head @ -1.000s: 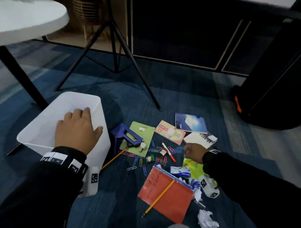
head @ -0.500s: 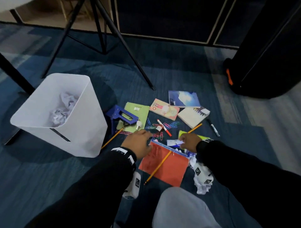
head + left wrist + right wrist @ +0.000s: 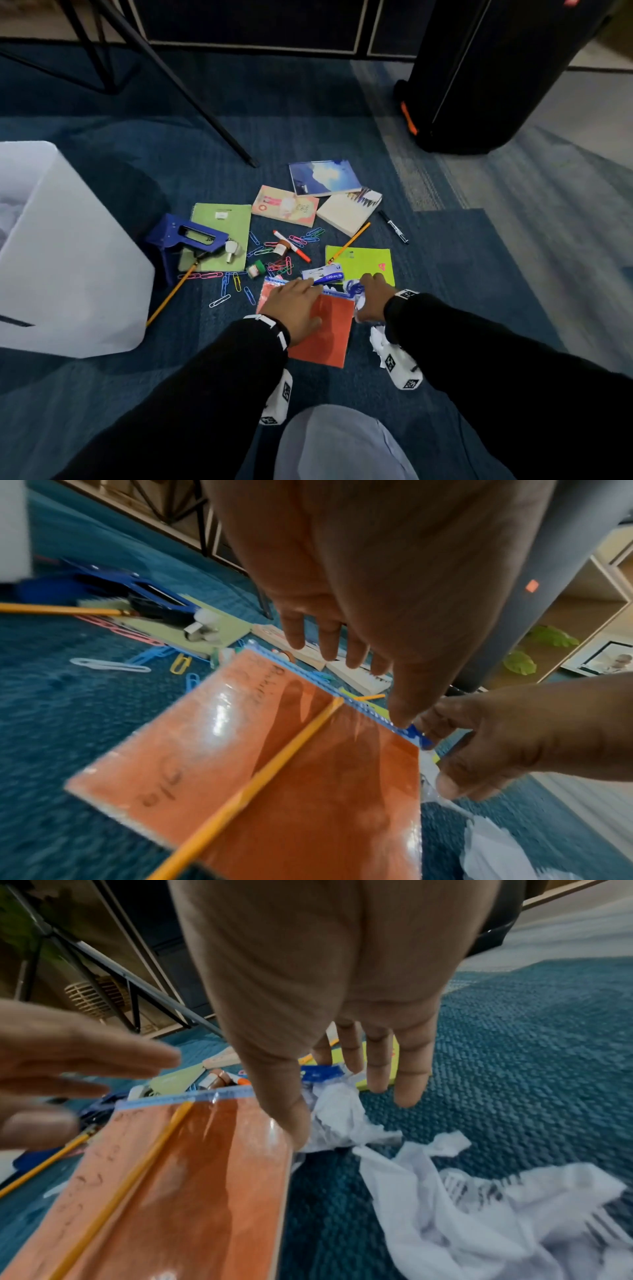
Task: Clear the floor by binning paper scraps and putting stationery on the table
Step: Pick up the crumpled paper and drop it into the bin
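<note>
Head view alone shows the white bin (image 3: 68, 246) at the left with crumpled paper inside, well apart from the orange folder (image 3: 325, 329) on the carpet among paper clips (image 3: 236, 281). Wrist views show a yellow pencil (image 3: 274, 753) lying on the folder, which the left hand (image 3: 296, 305) hovers over with straight, relaxed fingers. Right hand (image 3: 373, 298) pinches a crumpled paper scrap (image 3: 339, 1118) beside the folder's edge; the folder's handwriting is blurred.

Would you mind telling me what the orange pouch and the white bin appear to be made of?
The orange pouch looks like glossy clear plastic over an orange sheet: it shows glare streaks and a blue zip strip. The white bin seems to be smooth, matte, faintly translucent plastic.
</note>
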